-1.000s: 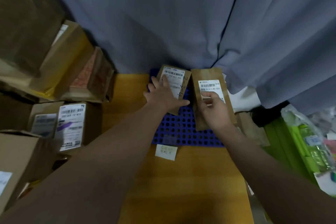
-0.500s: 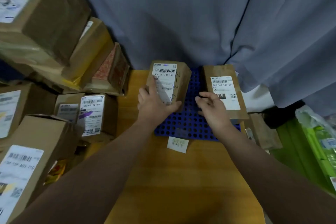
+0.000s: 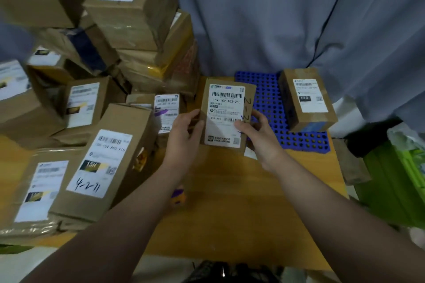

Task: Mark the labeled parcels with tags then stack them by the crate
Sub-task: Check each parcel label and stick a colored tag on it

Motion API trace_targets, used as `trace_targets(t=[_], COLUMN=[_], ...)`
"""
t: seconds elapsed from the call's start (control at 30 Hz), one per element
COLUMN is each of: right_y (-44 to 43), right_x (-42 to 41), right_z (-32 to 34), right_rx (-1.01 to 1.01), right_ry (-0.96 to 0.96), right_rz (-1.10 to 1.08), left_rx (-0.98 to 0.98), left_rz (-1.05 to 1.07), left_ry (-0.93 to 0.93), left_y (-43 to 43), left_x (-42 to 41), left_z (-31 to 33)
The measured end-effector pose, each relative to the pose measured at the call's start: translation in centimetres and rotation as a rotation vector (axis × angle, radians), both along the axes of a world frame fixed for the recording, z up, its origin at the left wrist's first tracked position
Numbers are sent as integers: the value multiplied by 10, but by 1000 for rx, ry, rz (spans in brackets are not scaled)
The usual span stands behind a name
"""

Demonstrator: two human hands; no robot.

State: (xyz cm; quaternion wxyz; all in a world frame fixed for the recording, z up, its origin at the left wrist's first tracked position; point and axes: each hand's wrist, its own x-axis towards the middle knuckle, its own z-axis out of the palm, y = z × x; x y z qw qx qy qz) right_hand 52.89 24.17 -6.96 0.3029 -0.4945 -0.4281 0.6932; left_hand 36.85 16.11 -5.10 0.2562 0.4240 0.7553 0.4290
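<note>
Cardboard boxes (image 3: 110,163) crowd the left; left hand (image 3: 184,135) and right hand (image 3: 259,135) each curl round an edge of the marked parcel (image 3: 226,112), now lifted off the blue perforated tray (image 3: 271,103) over the table (image 3: 230,213), likely bound for stacking

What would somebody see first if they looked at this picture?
Most likely the parcel in the middle, held over the table by the left hand and the right hand, its white label facing the camera. Next comes the big heap of boxes piled on the left. A second parcel lies on a blue grid to the right.
</note>
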Motion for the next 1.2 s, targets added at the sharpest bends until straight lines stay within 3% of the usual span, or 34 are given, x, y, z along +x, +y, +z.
trace_targets(t=[0.23,0.4,0.47,0.7,0.77,0.93,1.2], right_y=[-43,-60,-69,-101,-107,-108,-108], right_x=[-11,-11,-8,6,8,11,14], right_z=[0,-7,-16,-56,-64,-73,-83], right_rx=[31,3,-19,-128,-120,-98,-205], right_ry=[-23,-115,-179,-353,-394,-435,-392], right_rz=[-35,25,36,29,28,36,7], left_rx=[53,-62,-152,-742,-834,-829,-757], left_rz=[-48,-116,-158,-352,-389,-333,-217], left_ry=[-20,-68,-48,294,382,536,449], left_y=[-36,-52,-59,-94,-105,-111,-102], left_x=[-13,-21,-20,-23,-22,-22,-27], left_z=[-1,-14,-24,-92,-107,-122,-126])
